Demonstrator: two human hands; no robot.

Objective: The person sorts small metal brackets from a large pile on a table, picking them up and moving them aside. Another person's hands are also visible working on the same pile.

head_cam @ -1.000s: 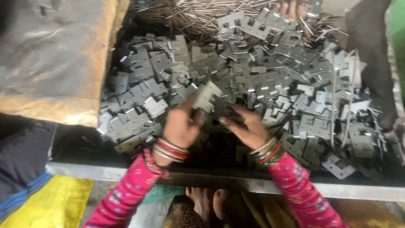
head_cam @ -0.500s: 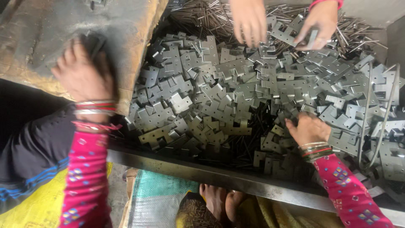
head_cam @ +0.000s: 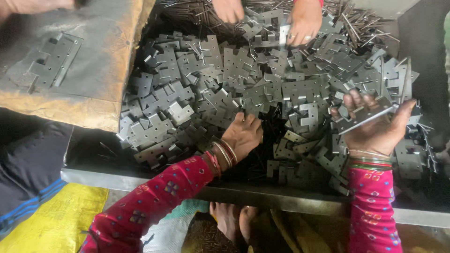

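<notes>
Grey metal tray heaped with loose hinge plates: right hand, palm up near the right edge, fingers half-curled round a plate; left hand open on the heap. One assembled hinge lies on the board at the left; most plates remain unsorted.

L hand off the board, now on hinge pile; R hand palm-up w/ hinge plate.

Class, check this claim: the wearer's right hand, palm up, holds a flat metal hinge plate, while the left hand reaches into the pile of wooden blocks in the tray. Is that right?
One detail is wrong. The left hand reaches into a pile of grey metal hinge plates, not wooden blocks. The head view shows this. As stated, the right hand, palm up, holds a flat metal hinge plate.
</notes>
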